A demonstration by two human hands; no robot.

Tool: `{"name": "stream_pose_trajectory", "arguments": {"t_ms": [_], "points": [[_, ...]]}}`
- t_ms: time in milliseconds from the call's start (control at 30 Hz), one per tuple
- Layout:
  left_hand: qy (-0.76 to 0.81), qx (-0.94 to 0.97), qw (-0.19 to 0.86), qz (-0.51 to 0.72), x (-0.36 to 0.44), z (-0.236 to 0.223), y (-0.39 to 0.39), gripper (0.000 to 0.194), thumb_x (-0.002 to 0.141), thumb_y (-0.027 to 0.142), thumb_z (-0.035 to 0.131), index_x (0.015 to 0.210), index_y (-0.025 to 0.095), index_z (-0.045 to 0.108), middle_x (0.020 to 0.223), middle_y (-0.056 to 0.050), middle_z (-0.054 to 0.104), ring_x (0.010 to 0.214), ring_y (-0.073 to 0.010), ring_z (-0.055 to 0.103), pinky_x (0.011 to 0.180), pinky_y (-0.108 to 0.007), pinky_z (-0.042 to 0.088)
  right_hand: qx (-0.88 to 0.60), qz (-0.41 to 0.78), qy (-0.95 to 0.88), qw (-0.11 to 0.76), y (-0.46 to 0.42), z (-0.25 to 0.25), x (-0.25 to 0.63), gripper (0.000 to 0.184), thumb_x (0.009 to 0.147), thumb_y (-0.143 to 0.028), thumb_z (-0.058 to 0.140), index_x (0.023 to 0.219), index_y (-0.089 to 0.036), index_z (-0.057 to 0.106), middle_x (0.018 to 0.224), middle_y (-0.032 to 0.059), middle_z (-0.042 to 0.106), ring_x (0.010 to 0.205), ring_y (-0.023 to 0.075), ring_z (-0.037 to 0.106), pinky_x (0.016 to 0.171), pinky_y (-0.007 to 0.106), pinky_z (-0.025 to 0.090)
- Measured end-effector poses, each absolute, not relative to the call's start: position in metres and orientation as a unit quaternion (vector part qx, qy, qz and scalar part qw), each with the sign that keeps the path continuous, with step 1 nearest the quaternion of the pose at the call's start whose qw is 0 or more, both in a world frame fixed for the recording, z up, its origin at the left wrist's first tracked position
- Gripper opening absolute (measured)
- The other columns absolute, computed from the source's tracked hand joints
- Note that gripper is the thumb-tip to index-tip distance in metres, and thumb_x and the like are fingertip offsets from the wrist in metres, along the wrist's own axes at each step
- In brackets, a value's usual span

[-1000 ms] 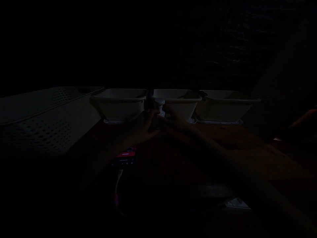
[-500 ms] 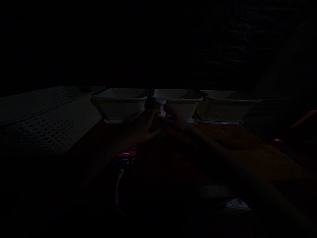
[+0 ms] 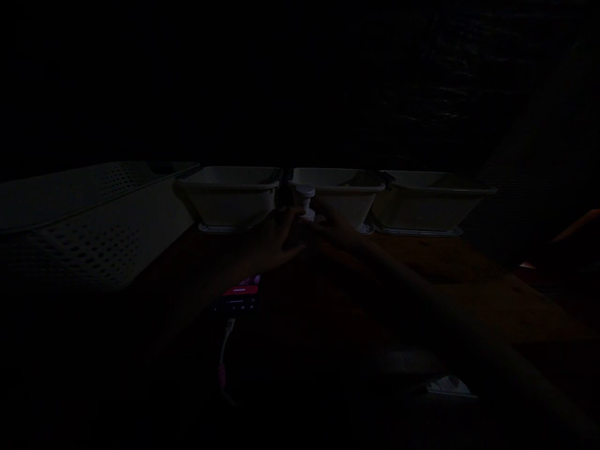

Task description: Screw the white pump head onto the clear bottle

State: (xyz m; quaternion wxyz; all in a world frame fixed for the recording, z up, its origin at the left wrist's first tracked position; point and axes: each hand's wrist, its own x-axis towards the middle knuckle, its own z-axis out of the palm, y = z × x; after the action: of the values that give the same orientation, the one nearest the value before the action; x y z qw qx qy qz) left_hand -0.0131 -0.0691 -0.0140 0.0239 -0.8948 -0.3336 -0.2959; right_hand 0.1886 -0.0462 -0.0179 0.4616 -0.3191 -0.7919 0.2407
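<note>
The picture is very dark. A small white piece with a round flat top and a narrower neck point(image 3: 306, 194) stands upright between my hands; its lower part is hidden by fingers. My left hand point(image 3: 277, 237) is closed around its lower left side, thumb reaching underneath. From the right, my right hand point(image 3: 336, 229) grips the same piece with bent fingers. Below my left wrist lies a phone with a lit screen point(image 3: 240, 294), a white cable point(image 3: 225, 340) plugged into its near end.
Three pale bins, left point(image 3: 229, 203), middle point(image 3: 349, 200) and right point(image 3: 422, 206), line the back of the brown wooden table point(image 3: 469, 269). A perforated white basket point(image 3: 154, 219) stands at left. At far right, part of another person's arm point(image 3: 579, 225) shows.
Almost nothing differs. The white piece has shifted very slightly right with my hands, and the view has moved a touch.
</note>
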Motion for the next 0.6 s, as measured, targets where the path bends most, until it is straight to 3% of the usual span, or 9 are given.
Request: {"name": "stream_pose_trajectory", "arguments": {"t_ms": [600], "points": [[-0.333,-0.895,0.024,-0.295,-0.0132,-0.0136,-0.0686,0.064,0.085,0.034,0.068,0.137,0.024,0.032,0.14,-0.013,0.049,0.124,-0.0297,0.055,0.099,-0.046,0.049,-0.326,0.241,-0.79,0.46,-0.0442,-0.0193,0.1888,0.058,0.085,-0.048,0.065,0.133,-0.019,0.053,0.138,0.0122,0.056,0.124,0.0274,0.056,0.103,0.045,0.048]]}}
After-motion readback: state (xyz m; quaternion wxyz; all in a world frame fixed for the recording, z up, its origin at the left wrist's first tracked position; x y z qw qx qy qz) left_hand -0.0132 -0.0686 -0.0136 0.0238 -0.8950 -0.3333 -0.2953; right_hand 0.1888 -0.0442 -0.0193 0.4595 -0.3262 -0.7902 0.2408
